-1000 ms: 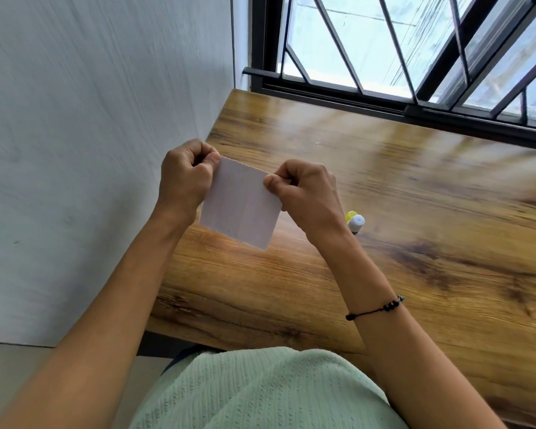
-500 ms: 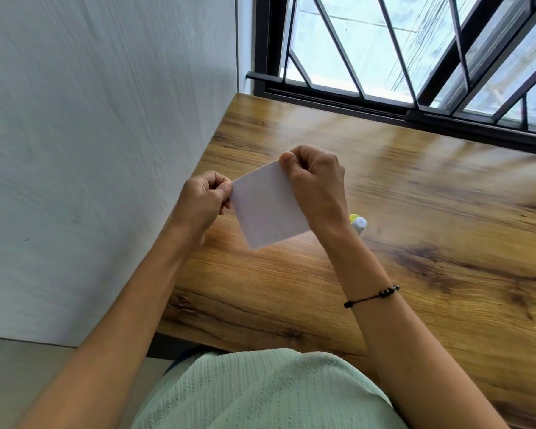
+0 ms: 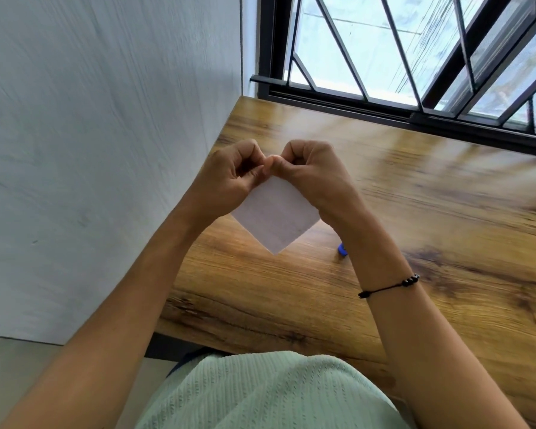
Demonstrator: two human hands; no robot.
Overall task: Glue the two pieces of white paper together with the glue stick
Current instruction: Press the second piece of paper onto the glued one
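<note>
Wooden desk (image 3: 446, 212) beneath a barred window (image 3: 415, 51), with a pale wall (image 3: 90, 119) to the left; all work is carried out in the air above the desk, not on it.

Paper (image 3: 274, 215): a white sheet held as a diamond, one corner up between the hands and the opposite corner hanging free, clear of the desk. It reads as a single flat piece with a faint crease line; whether two layers lie together cannot be told from this view.

Left hand (image 3: 229, 174) and right hand (image 3: 313, 168): both curled, thumbs and forefingers meeting at the top corner and pinching it, the two hands touching each other.

Blue object (image 3: 342, 249): small, resting on the desk just beside the right wrist, mostly hidden; probably part of the glue stick, though this is not certain.

Risks, as judged: with only one corner gripped, the layers could slide out of register or peel apart if the glue is still wet; hard pinching may crumple or tear the corner; any squeezed-out glue could stick to the fingers; the right forearm could knock the blue object across the desk.
</note>
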